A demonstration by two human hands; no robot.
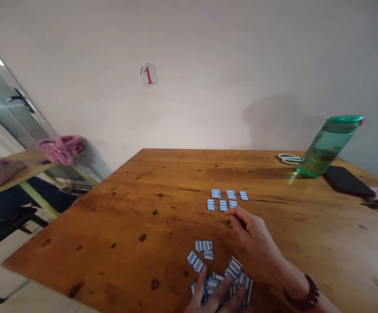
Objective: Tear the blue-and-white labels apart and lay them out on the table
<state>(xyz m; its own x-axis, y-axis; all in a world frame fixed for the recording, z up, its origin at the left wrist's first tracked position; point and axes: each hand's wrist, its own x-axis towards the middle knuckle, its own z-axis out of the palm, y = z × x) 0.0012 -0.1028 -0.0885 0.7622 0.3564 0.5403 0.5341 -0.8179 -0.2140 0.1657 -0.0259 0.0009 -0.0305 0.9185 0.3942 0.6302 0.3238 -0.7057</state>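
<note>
My left hand (217, 300) lies with fingers spread over a loose pile of small blue-and-white striped pieces (234, 267) near the front of the wooden table. Farther forward, my right hand (254, 234) has its fingers curled together. Its fingertips are at the near edge of a striped piece (233, 203) and partly cover it; whether they grip anything is hidden. That piece belongs to two short rows of similar pieces, among them one at the back left (216, 194). Between the rows and the pile lie more striped pieces (203, 246).
A green bottle (329, 145) stands at the right, beside a dark flat phone-like object (350, 181) and a coiled white cable (289, 159). At left, another person's hands (3, 171) rest on a separate table with a pink fuzzy item (60, 149).
</note>
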